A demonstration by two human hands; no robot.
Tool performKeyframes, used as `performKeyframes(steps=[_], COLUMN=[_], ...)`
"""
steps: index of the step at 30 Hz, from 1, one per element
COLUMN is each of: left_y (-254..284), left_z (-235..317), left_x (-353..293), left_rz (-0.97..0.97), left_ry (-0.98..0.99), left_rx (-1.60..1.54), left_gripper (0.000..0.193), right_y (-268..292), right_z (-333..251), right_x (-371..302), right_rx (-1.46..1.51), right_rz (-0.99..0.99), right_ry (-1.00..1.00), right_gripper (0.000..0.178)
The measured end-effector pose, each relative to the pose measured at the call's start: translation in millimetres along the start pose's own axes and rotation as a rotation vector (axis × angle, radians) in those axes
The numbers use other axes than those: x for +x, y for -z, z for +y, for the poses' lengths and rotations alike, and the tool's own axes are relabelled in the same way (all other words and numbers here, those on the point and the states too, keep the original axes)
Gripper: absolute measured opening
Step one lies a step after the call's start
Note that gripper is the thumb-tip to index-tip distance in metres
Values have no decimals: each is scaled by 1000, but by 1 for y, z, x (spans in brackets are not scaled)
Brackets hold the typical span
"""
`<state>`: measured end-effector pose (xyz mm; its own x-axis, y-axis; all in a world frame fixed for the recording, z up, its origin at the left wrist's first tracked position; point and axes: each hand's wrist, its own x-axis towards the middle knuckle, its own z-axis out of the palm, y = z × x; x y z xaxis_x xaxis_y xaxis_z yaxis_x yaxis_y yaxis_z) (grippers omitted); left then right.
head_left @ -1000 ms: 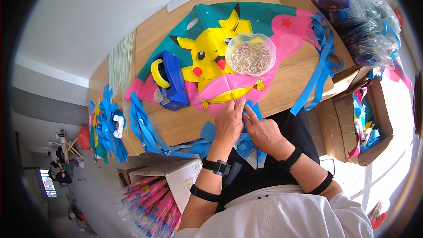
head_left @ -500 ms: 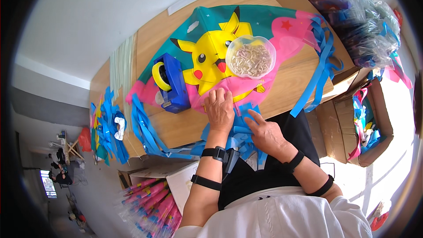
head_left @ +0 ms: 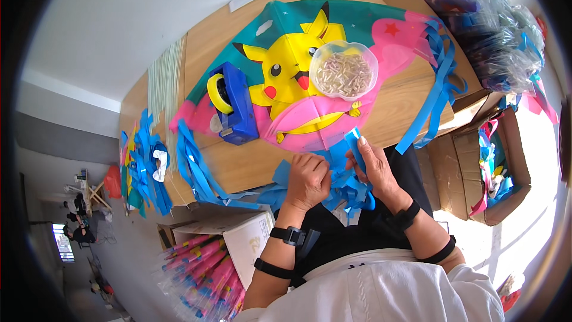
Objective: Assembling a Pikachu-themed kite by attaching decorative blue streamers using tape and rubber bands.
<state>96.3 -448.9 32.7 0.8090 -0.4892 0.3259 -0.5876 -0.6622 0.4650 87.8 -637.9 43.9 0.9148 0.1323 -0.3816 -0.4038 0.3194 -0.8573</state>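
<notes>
A kite sail (head_left: 286,71) printed with a yellow cartoon animal on teal and pink lies spread on the table. Below its bottom edge, a bunch of blue streamers (head_left: 345,188) hangs over my lap. My right hand (head_left: 378,170) is closed on a blue streamer, its end (head_left: 354,137) sticking up past the thumb. Beside the same bunch, my left hand (head_left: 308,180) is curled closed, and what lies inside its fingers is hidden. On the sail stand a clear bowl (head_left: 344,92) of small clear tube pieces and a blue tape dispenser (head_left: 243,120) with a yellow roll.
Blue streamers (head_left: 444,77) trail from the sail's right corner, more (head_left: 196,164) from its left. Pale thin rods (head_left: 164,83) lie at the table's left. An open carton (head_left: 459,167) of coloured scraps stands right, bagged bundles (head_left: 476,30) behind it. Wrapped pink bundles (head_left: 208,271) sit below left.
My left hand has drawn back off the sail's lower edge toward my lap and curled closed. My right hand has lifted a little rightward, now gripping a streamer end.
</notes>
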Motion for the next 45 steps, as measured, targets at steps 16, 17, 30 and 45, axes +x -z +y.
performKeyframes(steps=[16,17,30,45], left_y=[-12,-11,-1,5], left_z=[27,26,19,3], left_x=[2,1,-32,-39], left_rz=[531,552,524,595], left_ry=[783,795,992,992], left_rx=[-1173,-1187,-1197,-1111], left_gripper=[24,25,14,29], right_y=[-28,-28,-34,-43], right_z=[30,30,45,52], right_x=[2,1,-5,0], right_rx=[-23,36,-6,-77], right_rz=[-39,-44,-53,84], right_ry=[156,116,-22,96], right_gripper=[14,13,10,18])
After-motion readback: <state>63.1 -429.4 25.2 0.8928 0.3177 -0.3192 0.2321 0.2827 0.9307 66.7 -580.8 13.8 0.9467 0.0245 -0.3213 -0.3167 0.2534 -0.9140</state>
